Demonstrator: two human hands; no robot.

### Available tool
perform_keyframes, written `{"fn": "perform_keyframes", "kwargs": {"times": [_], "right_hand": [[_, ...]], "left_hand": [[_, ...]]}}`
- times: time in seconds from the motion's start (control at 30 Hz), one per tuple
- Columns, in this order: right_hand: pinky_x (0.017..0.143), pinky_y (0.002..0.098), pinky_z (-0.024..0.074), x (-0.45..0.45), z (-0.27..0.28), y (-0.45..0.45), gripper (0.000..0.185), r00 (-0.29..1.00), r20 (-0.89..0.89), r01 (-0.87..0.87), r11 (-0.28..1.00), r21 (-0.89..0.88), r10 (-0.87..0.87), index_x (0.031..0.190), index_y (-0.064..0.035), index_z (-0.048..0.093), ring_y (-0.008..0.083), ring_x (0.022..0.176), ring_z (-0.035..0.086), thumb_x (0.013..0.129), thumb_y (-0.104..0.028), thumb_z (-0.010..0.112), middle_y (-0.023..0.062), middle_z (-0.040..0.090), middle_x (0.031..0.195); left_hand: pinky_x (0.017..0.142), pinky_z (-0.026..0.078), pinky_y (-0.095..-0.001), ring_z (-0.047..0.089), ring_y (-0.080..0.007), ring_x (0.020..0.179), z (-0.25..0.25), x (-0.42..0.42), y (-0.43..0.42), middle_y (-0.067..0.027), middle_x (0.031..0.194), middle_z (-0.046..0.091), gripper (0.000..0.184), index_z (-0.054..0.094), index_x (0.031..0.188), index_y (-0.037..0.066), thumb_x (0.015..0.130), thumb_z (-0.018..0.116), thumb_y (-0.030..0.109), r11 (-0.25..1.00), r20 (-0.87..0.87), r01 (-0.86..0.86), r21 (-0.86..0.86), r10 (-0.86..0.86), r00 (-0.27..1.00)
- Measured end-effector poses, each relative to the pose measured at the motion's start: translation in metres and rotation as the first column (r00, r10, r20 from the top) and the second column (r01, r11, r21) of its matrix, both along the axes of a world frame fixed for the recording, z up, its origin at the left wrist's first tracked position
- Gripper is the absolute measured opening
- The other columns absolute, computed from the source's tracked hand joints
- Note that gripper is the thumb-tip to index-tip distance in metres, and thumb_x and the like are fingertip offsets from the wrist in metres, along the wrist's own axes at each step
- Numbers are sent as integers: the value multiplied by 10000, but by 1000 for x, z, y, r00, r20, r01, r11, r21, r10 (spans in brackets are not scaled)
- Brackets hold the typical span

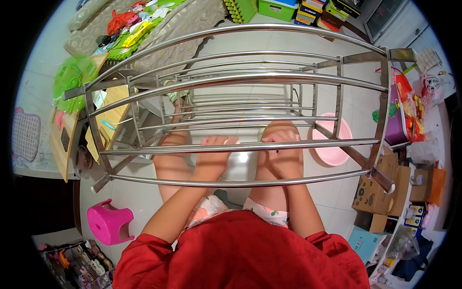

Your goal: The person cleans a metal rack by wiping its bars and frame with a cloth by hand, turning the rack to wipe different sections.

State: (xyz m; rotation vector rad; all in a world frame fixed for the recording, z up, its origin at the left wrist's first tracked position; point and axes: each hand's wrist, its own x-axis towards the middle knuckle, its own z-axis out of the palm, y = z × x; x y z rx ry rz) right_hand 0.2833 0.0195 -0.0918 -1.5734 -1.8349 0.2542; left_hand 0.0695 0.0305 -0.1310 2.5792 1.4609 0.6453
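Note:
A multi-tier rack of shiny metal tubes (240,145) lies across the view, above my knees. Behind its lower bars, my left hand (215,149) is closed, its fingers bent near a small whitish piece at their right side. My right hand (283,148) is also closed, over my right knee, with a small dark spot under its fingers. What either hand holds is too small or hidden to name. A metal bar passes in front of both hands.
A pink stool (110,221) stands at lower left and a pink basin (333,144) right of my knee. Cardboard boxes (375,191) line the right side. A wooden desk (65,144) is at left, and green foam mats and colourful items lie at top left.

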Motion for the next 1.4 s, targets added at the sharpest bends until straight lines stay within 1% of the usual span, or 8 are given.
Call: {"fn": "perform_keyframes", "kwargs": {"times": [0.07, 0.3, 0.67, 0.9, 1.2, 1.3, 1.37, 1.4], "right_hand": [[760, 357, 370, 0, -2, 0, 51, 1000, 8, -6, 999, 49, 6, 743, -122, 663, 247, 790, 516, 750, -79, 636, 23, 611, 781], [763, 365, 368, -1, -5, 0, 57, 1000, 4, -13, 998, 55, 13, 734, -120, 651, 257, 808, 513, 773, -93, 619, 39, 597, 779], [758, 373, 361, -1, -2, 0, 43, 999, 52, -14, 999, 50, 12, 736, -119, 620, 260, 800, 498, 779, -113, 621, 49, 576, 784], [755, 370, 359, -1, -5, 1, 27, 998, 65, -21, 998, 64, 16, 744, -120, 624, 256, 797, 503, 757, -96, 630, 43, 585, 783], [750, 377, 327, -4, -3, 0, 69, 999, -27, -34, 998, 53, 36, 768, -137, 613, 241, 802, 492, 756, -69, 616, 8, 580, 783], [757, 379, 329, -5, -4, -1, 69, 999, -27, -31, 998, 56, 32, 767, -136, 614, 240, 808, 492, 755, -68, 616, 6, 582, 783], [768, 367, 369, -2, -7, 1, 55, 999, 22, -28, 997, 67, 27, 763, -121, 645, 254, 804, 510, 745, -72, 626, 30, 597, 792], [768, 367, 369, -2, -7, -1, 55, 1000, 18, -23, 998, 62, 22, 763, -121, 645, 254, 804, 510, 745, -72, 626, 30, 597, 792]], "left_hand": [[787, 395, -418, 544, -297, 866, -2, -12, -1, -77, 871, 576, 241, 594, 1067, 132, 827, 612, 150, 988, 18, -28, 150, 26, 1000], [771, 381, -419, 528, -294, 824, 2, -11, -4, -78, 838, 551, 189, 595, 1030, 136, 848, 610, 181, 993, -6, -77, 85, 77, 997], [767, 369, -403, 522, -272, 831, 14, 38, 2, -88, 847, 539, 170, 575, 1049, 115, 917, 532, 213, 997, 52, 71, -27, -69, 996], [774, 376, -399, 526, -270, 835, 6, 50, 1, -90, 865, 542, 185, 573, 1068, 116, 895, 546, 174, 994, 113, 82, 72, -90, 990], [788, 388, -403, 551, -282, 854, 0, 10, -1, -90, 858, 559, 220, 588, 1076, 115, 861, 569, 154, 999, 10, 12, 52, -13, 1000], [777, 404, -392, 560, -289, 844, 5, -5, -3, -90, 889, 595, 240, 593, 1089, 110, 852, 578, 146, 998, 86, 22, 60, -27, 996], [810, 408, -402, 574, -297, 929, 19, -12, -12, -102, 975, 624, 233, 615, 1052, 123, 828, 566, 166, 989, 346, -20, 146, -32, 938], [832, 414, -400, 587, -285, 939, 9, -13, -31, -99, 1015, 644, 208, 632, 1061, 99, 894, 540, 182, 993, 461, -92, 75, 47, 886]]}}
